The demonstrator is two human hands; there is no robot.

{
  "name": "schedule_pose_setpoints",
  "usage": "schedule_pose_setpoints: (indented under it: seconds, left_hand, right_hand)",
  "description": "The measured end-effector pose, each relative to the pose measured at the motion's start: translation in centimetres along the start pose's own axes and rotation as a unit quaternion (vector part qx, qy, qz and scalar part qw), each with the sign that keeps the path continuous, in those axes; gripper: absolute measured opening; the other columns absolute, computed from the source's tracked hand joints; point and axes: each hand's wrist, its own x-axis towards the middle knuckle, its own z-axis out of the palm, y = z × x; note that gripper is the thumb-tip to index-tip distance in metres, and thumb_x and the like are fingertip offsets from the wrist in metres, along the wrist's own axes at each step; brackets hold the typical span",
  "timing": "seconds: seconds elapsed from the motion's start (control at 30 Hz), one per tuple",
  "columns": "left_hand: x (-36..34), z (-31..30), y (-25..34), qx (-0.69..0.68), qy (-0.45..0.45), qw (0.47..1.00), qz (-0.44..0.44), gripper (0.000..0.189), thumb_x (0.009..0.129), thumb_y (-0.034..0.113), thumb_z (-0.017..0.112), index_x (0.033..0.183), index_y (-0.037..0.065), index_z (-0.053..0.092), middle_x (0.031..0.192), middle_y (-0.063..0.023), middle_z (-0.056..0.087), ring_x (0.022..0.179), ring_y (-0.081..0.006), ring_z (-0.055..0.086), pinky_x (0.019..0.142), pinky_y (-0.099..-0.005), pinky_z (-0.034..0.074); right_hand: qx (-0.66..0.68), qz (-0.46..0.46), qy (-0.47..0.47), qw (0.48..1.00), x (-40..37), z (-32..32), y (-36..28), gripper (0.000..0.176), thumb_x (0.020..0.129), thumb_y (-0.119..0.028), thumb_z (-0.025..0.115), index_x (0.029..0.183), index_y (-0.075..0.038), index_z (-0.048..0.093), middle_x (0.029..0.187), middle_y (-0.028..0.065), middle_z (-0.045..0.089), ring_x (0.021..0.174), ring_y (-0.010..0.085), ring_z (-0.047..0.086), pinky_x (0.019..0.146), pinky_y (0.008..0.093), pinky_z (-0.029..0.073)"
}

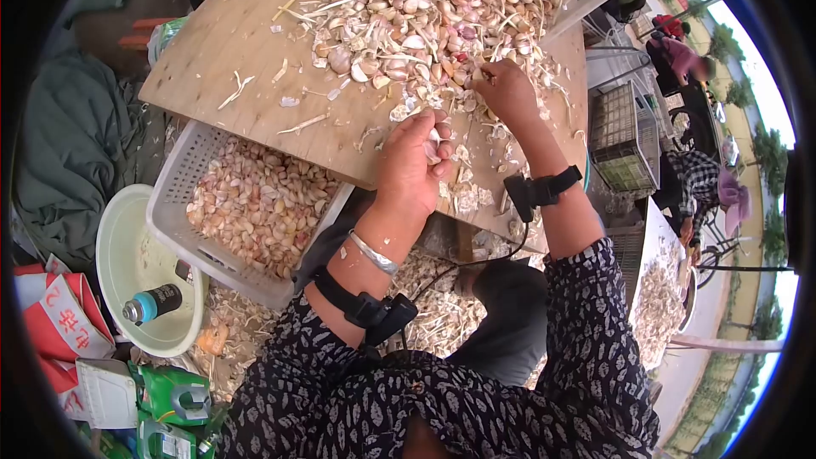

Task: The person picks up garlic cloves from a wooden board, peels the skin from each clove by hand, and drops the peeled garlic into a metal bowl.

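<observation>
My left hand (pixel 412 166) clamps its fingers on a garlic clove (pixel 433 146) over the counter (pixel 229 59). My right hand (pixel 506 89) reaches into the garlic pile (pixel 408 0), fingers pinched together.

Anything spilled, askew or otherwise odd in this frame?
Yes. Garlic skins and cloves litter the ground under the wooden board, beside the white basket. A bottle lies on its side in the pale basin. The left hand grips a garlic clove; the right hand rests in the garlic pile.
</observation>
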Motion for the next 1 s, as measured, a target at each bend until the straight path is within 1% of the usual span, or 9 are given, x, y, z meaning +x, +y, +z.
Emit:
schedule_pose_setpoints:
  seconds: [0.17,0.23,0.33,0.4,0.47,0.6,0.73,0.83,1.0]
  left_hand:
    - [0.5,0.0,-0.2,-0.002,0.01,1.0,0.006,0.013,0.092,0.019,0.054,0.094,0.006,0.055,0.077,-0.0038,0.053,0.059,-0.0136,0.048,0.044,-0.0229,0.034]
    - [0.5,0.2,-0.6,0.024,0.024,0.999,0.018,0.016,0.092,0.021,0.054,0.093,0.005,0.055,0.077,-0.004,0.054,0.059,-0.0134,0.049,0.044,-0.0228,0.034]
    - [0.1,0.9,-1.4,0.074,-0.014,0.997,0.015,0.021,0.093,0.024,0.055,0.095,0.004,0.055,0.076,-0.0039,0.054,0.059,-0.0133,0.05,0.045,-0.0231,0.035]
    - [-0.7,1.6,-1.8,0.103,0.0,0.995,0.0,0.025,0.092,0.03,0.056,0.098,0.005,0.056,0.076,-0.0032,0.054,0.06,-0.0131,0.05,0.046,-0.0228,0.036]
    - [-1.4,2.4,-2.3,0.135,-0.007,0.99,-0.033,0.025,0.091,0.032,0.058,0.097,0.008,0.056,0.076,-0.0027,0.054,0.061,-0.013,0.051,0.046,-0.0226,0.035]
    - [-0.6,0.5,-3.4,0.056,0.023,0.995,-0.075,0.024,0.091,0.036,0.056,0.086,0.013,0.052,0.074,-0.0022,0.052,0.057,-0.0117,0.048,0.045,-0.0221,0.033]
    - [-0.4,0.7,-2.3,-0.006,-0.053,0.995,-0.087,0.03,0.093,0.037,0.052,0.075,0.014,0.045,0.07,-0.0024,0.049,0.051,-0.0102,0.042,0.041,-0.0208,0.028]
    - [0.2,1.6,-1.3,0.001,-0.045,0.996,-0.078,0.032,0.094,0.037,0.05,0.073,0.014,0.043,0.069,-0.0022,0.048,0.05,-0.0099,0.041,0.042,-0.0212,0.028]
    - [0.7,1.3,-1.1,0.014,-0.009,0.999,-0.049,0.031,0.094,0.037,0.05,0.075,0.013,0.045,0.069,-0.0022,0.049,0.053,-0.0112,0.043,0.045,-0.0218,0.031]
  right_hand:
    - [0.007,0.044,-0.04,0.998,-0.5,-0.4,1.1,0.023,0.084,-0.021,0.063,0.096,-0.001,0.065,0.077,0.0096,0.064,0.067,0.0197,0.061,0.06,0.0312,0.048]
    - [0.523,0.276,-0.091,0.801,-2.6,-2.5,0.6,0.023,0.088,-0.019,0.06,0.096,0.002,0.064,0.08,0.0049,0.062,0.065,0.0128,0.057,0.057,0.0255,0.046]
    - [0.631,0.242,-0.09,0.732,-5.8,-4.7,-1.5,0.022,0.091,-0.017,0.058,0.096,0.004,0.063,0.082,0.002,0.06,0.065,0.0082,0.053,0.056,0.0207,0.043]
    - [0.619,0.25,-0.072,0.741,-7.8,-6.1,-3.8,0.02,0.09,-0.017,0.06,0.093,0.002,0.065,0.082,0.003,0.061,0.066,0.007,0.053,0.056,0.0209,0.043]
    - [0.386,0.147,-0.095,0.906,-9.4,-7.2,-6.1,0.02,0.087,-0.019,0.064,0.09,0.001,0.066,0.084,0.0035,0.061,0.07,0.0045,0.053,0.058,0.0195,0.043]
    - [0.418,0.228,0.013,0.879,-6.7,-6.2,-2.4,0.017,0.084,-0.017,0.067,0.092,-0.002,0.069,0.067,-0.0025,0.058,0.058,0.0048,0.051,0.05,0.022,0.043]
    - [0.036,0.042,0.111,0.992,0.6,-3.1,4.6,0.022,0.079,-0.024,0.065,0.087,-0.004,0.07,0.074,0.0123,0.066,0.068,0.0261,0.064,0.065,0.0358,0.05]
    - [-0.213,0.072,-0.038,0.974,4.2,-1.8,5.1,0.026,0.075,-0.03,0.063,0.086,-0.009,0.071,0.087,0.0187,0.066,0.082,0.0349,0.063,0.076,0.0419,0.049]
    - [-0.11,0.128,-0.071,0.983,5.0,-1.3,6.3,0.028,0.078,-0.033,0.062,0.085,-0.007,0.07,0.08,0.0137,0.066,0.078,0.0303,0.064,0.075,0.0382,0.049]
